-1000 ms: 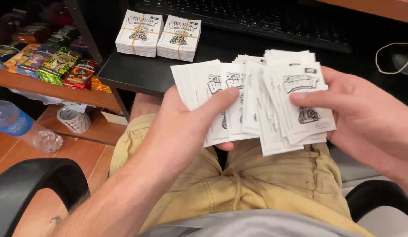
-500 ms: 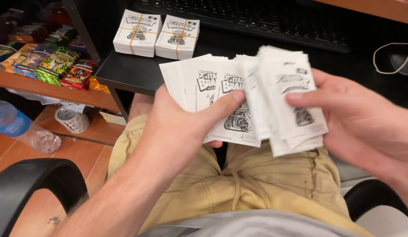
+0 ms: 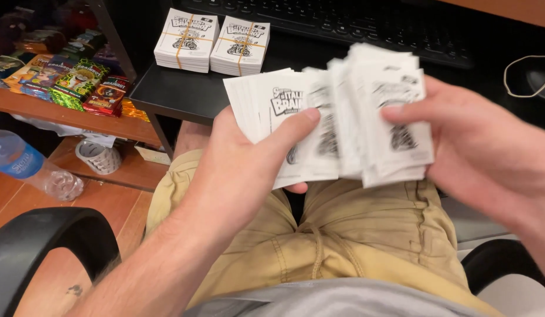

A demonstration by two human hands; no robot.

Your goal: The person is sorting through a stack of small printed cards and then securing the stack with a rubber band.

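Observation:
My left hand [image 3: 237, 176] holds a fanned stack of white printed paper cards [image 3: 278, 117], thumb pressed across the top card. My right hand [image 3: 483, 158] grips a second, thicker bunch of the same cards [image 3: 390, 111] just to the right, its thumb on the front card. The two bunches overlap in the middle, above my lap in tan shorts. On the black desk beyond lie two bundles of cards tied with rubber bands, the left bundle [image 3: 186, 40] beside the right bundle [image 3: 241, 45].
A black keyboard [image 3: 366, 23] sits at the desk's back, a loose rubber band [image 3: 527, 76] at the right. Colourful foil packs [image 3: 79, 82] cover a wooden shelf at left. Below are a tape roll [image 3: 98, 157], a plastic bottle [image 3: 32, 167] and black chair arms [image 3: 43, 246].
Both hands have shifted slightly to the right and closer together. The cards in my right hand have bunched up more tightly over the left fan.

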